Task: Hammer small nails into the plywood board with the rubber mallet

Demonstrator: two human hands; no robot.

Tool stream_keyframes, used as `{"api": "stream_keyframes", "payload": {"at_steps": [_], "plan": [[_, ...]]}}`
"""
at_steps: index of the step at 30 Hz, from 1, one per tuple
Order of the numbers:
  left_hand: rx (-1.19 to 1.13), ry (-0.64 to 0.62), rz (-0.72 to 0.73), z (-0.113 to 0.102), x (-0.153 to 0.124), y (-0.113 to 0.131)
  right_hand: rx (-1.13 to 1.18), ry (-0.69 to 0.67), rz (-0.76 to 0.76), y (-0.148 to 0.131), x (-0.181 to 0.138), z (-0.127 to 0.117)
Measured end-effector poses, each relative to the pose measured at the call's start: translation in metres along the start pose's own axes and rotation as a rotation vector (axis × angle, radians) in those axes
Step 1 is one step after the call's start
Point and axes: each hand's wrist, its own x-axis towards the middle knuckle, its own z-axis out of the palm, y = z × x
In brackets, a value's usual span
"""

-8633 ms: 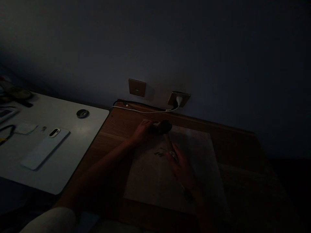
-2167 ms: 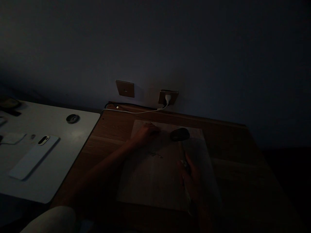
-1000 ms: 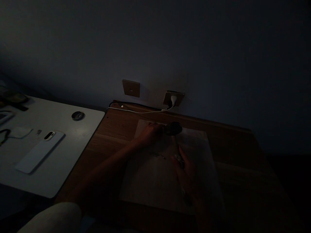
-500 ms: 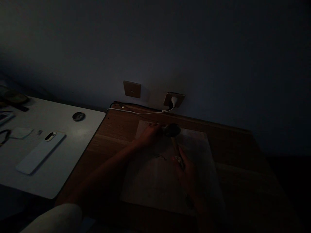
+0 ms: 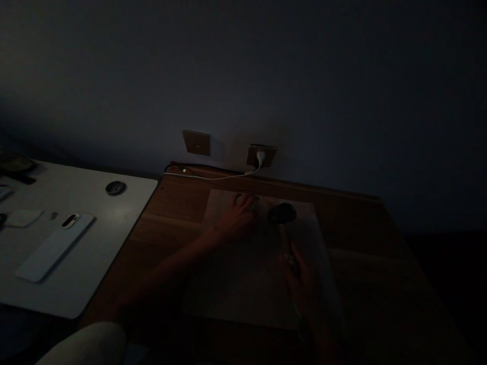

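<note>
The right hand (image 5: pixel 300 276), low and right of centre in the frame, is closed around the wooden handle of a hammer (image 5: pixel 282 213). The handle runs up the frame from the fist to the dark head. Half a second ago that head sat just beside the left fingertips. Now it has swung off to the right and a little down the frame, leaving a clear gap between it and the left hand (image 5: pixel 238 220).

The left hand lies palm down on the pale sheet (image 5: pixel 243 284), with its fingers (image 5: pixel 247 201) stretched out flat near the sheet's upper edge. A moment ago they were bunched together beside the hammer head. The light is too dim to tell whether anything lies under them.

The sheet rests on the brown wooden table (image 5: pixel 175 203), in the same place as before. At the wall above it, a white plug sits in the socket (image 5: pixel 261 155), and its cable (image 5: pixel 205 177) trails left along the table's back edge. On the white table (image 5: pixel 114 223) at the left of the frame lie a phone (image 5: pixel 53 246) and a small dark disc (image 5: pixel 115 188) — both unmoved.
</note>
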Motion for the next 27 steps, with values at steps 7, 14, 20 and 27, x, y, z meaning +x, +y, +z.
{"api": "stream_keyframes", "payload": {"at_steps": [7,14,20,27], "plan": [[-0.102,0.105,0.056,-0.008,0.002,-0.009,0.052,-0.048,0.023,0.002,-0.003,-0.002],[-0.423,0.189,-0.096,-0.01,0.004,-0.024,0.044,-0.056,0.035,0.007,-0.003,-0.008],[-0.678,0.136,-0.263,-0.007,0.016,-0.034,0.053,-0.056,0.035,0.008,-0.005,-0.006],[-0.537,0.048,-0.213,-0.001,0.025,-0.041,0.008,-0.05,0.016,0.014,-0.005,-0.002]]}}
